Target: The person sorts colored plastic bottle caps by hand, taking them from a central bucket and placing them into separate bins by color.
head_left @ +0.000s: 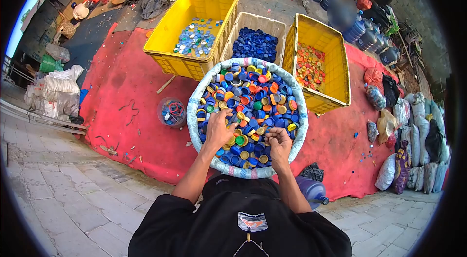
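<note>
A round tub with a pale blue cloth-wrapped rim (195, 104) is heaped with mixed bottle caps (253, 106), mostly blue, with yellow, orange and green ones among them. My left hand (220, 130) reaches over the left part of the heap, its thumb and fingers apart, close to some yellow caps; no cap shows between them. Over the right part, my right hand (280, 147) has its fingers curled in towards the thumb. Whatever may be between those fingertips is too small to make out.
Behind the tub stand a yellow crate (160, 53) with light blue and white caps, a whitish crate (226, 50) of dark blue caps, and another yellow crate (335, 94) of red-orange caps. A small clear bucket (177, 122) sits left; a large water bottle (311, 190) lies right.
</note>
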{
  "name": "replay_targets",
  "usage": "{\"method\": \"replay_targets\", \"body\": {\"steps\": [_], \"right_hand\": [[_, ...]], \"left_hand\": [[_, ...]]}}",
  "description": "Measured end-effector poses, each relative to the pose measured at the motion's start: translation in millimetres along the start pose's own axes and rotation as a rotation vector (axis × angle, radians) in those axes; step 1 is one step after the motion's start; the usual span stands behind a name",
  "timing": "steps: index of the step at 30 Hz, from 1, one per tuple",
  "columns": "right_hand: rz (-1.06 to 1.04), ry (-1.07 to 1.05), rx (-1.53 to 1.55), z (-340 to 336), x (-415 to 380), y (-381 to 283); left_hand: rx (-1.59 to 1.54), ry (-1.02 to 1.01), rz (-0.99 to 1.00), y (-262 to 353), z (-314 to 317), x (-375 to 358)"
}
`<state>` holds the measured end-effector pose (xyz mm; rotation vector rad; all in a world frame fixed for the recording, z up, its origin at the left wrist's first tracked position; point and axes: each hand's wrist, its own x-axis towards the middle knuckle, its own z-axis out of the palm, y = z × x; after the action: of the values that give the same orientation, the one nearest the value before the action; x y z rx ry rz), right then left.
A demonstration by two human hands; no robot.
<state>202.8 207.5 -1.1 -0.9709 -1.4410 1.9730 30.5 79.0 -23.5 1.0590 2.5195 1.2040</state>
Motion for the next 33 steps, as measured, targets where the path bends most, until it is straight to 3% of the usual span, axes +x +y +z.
{"method": "replay_targets", "body": {"steps": [7, 15, 18, 21, 22, 23, 25, 29, 33], "right_hand": [[-0.022, 0.019, 0.002, -10.5, -7.4, 0.3], [-0.037, 0.012, -0.052, -18.0, -8.5, 8.2], [-0.034, -0.007, -0.081, -18.1, -7.7, 6.5], [-0.05, -0.025, -0.201, -14.4, -3.8, 2.3], [-0.062, -0.034, -0.298, -14.4, -1.4, 1.3], [-0.076, -0.043, -0.395, -13.7, 2.0, 0.0], [-0.316, -0.056, -0.733, -9.6, 9.7, -9.1], [-0.64, -0.135, -1.101, -1.1, 37.0, -25.1], [-0.768, -0.282, -1.259, 3.3, 69.5, -22.5]], "left_hand": [[0.136, -0.158, 0.021, -11.5, 4.4, 15.8], [0.07, -0.317, -0.018, -18.3, -0.4, 29.3], [0.06, -0.265, -0.04, -17.0, -2.9, 28.9], [-0.149, -0.187, -0.117, -12.3, -9.9, 25.5], [-0.279, -0.132, -0.11, -14.1, -9.4, 23.0], [-0.51, -0.125, -0.228, -13.7, -11.2, 20.4], [-0.974, -0.104, -0.461, -5.7, -19.2, 14.4], [-1.687, -0.07, -0.586, 3.2, -29.1, -6.1], [-1.751, -0.086, -0.682, 7.3, -26.2, -23.7]]}}
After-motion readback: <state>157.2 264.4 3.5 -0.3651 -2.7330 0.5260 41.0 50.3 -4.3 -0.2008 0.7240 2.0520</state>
